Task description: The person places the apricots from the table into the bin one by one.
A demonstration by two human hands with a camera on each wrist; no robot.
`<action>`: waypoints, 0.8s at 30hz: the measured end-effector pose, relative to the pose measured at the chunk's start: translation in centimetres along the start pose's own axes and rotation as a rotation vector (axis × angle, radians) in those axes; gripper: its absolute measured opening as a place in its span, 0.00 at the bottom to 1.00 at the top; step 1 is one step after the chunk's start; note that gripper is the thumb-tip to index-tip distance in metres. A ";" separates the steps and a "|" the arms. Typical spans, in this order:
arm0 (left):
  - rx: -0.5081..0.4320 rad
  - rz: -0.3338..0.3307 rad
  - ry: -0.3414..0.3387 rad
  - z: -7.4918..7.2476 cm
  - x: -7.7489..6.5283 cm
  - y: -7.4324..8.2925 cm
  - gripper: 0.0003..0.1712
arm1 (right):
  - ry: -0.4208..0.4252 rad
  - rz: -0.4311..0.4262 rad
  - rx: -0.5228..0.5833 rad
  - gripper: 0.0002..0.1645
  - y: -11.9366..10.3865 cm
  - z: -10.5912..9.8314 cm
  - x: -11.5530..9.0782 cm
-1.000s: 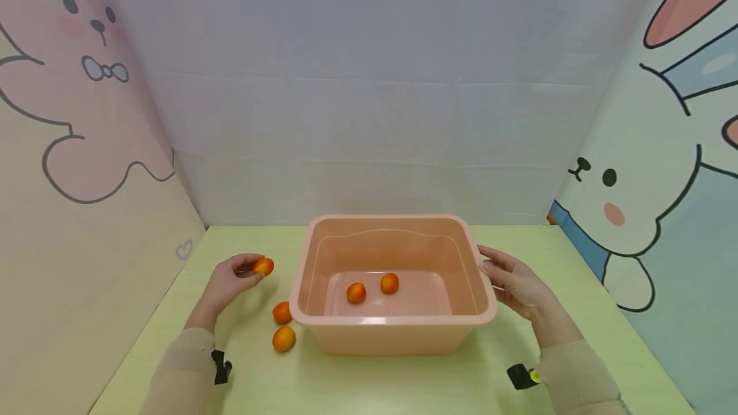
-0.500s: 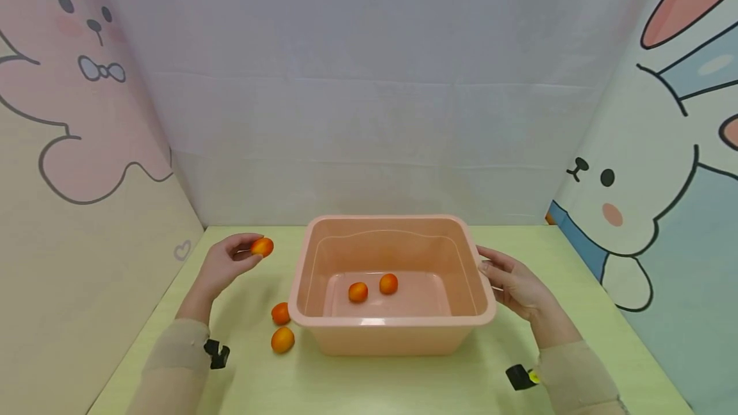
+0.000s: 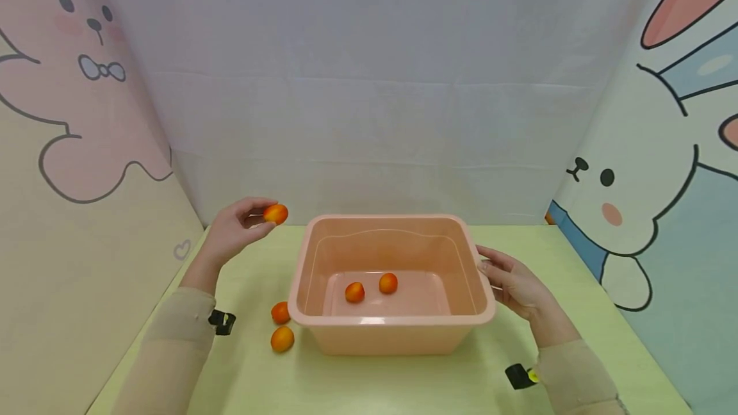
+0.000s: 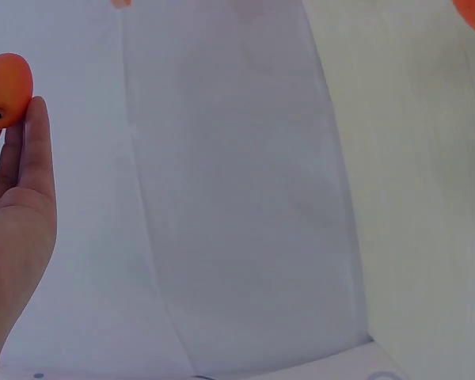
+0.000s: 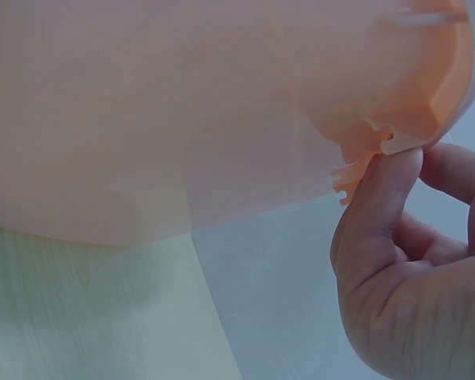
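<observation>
My left hand (image 3: 235, 230) pinches a small orange-red oval fruit (image 3: 276, 214) between fingertips and thumb, raised beyond the left back corner of the pink plastic basin (image 3: 398, 338). A small dark stem spot shows on this fruit (image 4: 8, 91) in the left wrist view. My right hand (image 3: 516, 284) grips the basin's right rim; in the right wrist view the thumb (image 5: 384, 206) bears on the underside of the rim. Inside the basin lie two similar fruits, one left (image 3: 354, 292) and one right (image 3: 388, 283).
Two more fruits, one redder (image 3: 280, 312) and one more orange (image 3: 282, 339), lie on the pale green table (image 3: 248, 370) beside the basin's left side. A white sheet (image 3: 369, 114) hangs behind, and cartoon-printed panels (image 3: 651, 223) flank both sides.
My left hand has lifted the fruit up and away from me, then slightly right. The left fruit in the basin shifted a little. My right hand stays at the rim.
</observation>
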State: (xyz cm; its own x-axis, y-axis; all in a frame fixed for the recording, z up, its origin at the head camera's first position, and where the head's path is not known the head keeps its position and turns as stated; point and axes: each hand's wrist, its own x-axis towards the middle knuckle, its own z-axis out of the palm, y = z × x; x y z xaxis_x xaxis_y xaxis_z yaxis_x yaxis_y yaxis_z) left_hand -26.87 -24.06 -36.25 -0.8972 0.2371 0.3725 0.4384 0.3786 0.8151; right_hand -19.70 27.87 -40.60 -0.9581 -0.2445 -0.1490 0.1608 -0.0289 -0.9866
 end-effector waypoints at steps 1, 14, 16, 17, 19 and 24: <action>-0.007 0.006 -0.004 0.1 0.3 0.4 0.23 | 0.000 0.000 0.003 0.40 0.0 0.0 0.0; -0.049 0.144 -0.073 2.8 3.1 4.3 0.21 | -0.003 0.005 0.017 0.40 -0.1 0.0 0.1; -0.049 0.161 -0.087 3.2 3.5 4.7 0.21 | -0.002 0.006 0.016 0.40 -0.1 0.0 0.1; -0.049 0.168 -0.094 3.3 3.6 4.9 0.21 | -0.002 0.006 0.016 0.40 -0.1 0.0 0.0; -0.049 0.189 -0.110 3.7 4.0 5.3 0.21 | -0.002 0.006 0.014 0.40 -0.1 0.0 0.0; -0.046 0.238 -0.153 4.6 4.9 6.4 0.21 | 0.003 0.004 0.004 0.39 -0.1 0.0 0.0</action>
State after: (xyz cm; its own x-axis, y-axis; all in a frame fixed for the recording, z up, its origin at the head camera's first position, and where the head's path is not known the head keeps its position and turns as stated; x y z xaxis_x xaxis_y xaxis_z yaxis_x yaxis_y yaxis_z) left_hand -28.21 -16.37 -31.26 -0.7497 0.4482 0.4869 0.6296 0.2563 0.7334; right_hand -19.73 27.87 -40.50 -0.9580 -0.2422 -0.1534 0.1657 -0.0314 -0.9857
